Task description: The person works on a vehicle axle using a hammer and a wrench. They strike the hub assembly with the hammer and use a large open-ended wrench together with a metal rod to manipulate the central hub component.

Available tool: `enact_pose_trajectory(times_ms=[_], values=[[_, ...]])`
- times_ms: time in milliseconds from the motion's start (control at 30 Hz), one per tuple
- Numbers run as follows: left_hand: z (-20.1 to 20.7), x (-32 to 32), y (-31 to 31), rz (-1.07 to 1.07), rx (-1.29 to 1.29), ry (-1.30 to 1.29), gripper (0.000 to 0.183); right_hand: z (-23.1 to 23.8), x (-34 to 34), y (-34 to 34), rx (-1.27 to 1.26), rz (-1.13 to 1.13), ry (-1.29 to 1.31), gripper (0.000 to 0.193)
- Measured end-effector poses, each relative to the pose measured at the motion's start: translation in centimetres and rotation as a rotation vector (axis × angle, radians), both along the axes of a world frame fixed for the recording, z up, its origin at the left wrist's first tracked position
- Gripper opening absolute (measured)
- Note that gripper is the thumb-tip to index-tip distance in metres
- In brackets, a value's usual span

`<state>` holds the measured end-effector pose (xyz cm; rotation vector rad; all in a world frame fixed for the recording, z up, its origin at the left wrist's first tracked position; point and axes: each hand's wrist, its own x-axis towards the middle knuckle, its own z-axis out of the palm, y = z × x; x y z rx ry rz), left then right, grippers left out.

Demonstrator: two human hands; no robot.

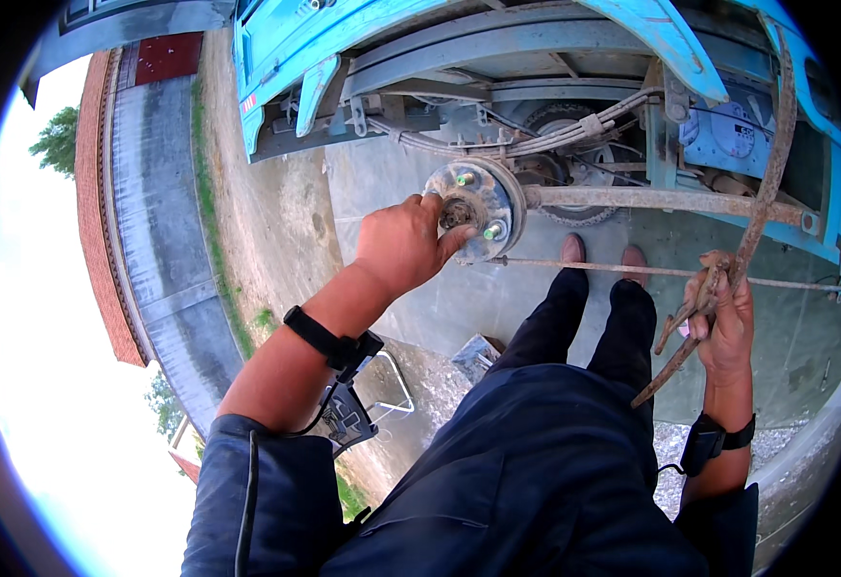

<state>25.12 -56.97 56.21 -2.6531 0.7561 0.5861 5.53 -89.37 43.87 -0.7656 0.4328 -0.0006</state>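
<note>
My left hand (403, 240) grips the left side of a rusty wheel hub (495, 197), its thumb near the centre opening and its fingers at the edge. Bright studs (493, 232) stick out of the hub's face. My right hand (725, 322) is closed around a long rusty metal bar (765, 183), which runs from the upper right down past my fingers. A bent, hooked rusty piece (707, 288) lies against the bar at my fingers; whether the two are joined I cannot tell. Behind the hub, a leaf spring (574, 135) spans the underside of a blue vehicle body (329, 43).
From the hub a thick rusty beam (661, 200) goes right, with a thin rod (680, 271) below it. A tyre (574, 216) sits further under the vehicle. My shoes (574, 248) stand on concrete, and a metal-framed chair (348, 418) is at lower left.
</note>
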Motion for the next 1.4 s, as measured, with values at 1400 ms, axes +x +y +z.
enact_pose_trajectory(times_ms=[1400], values=[[-1.7, -2.2, 1.5, 0.142, -0.300, -0.053, 0.038, 0.5, 1.5, 0.7, -0.024, 0.074, 0.013, 0.027]])
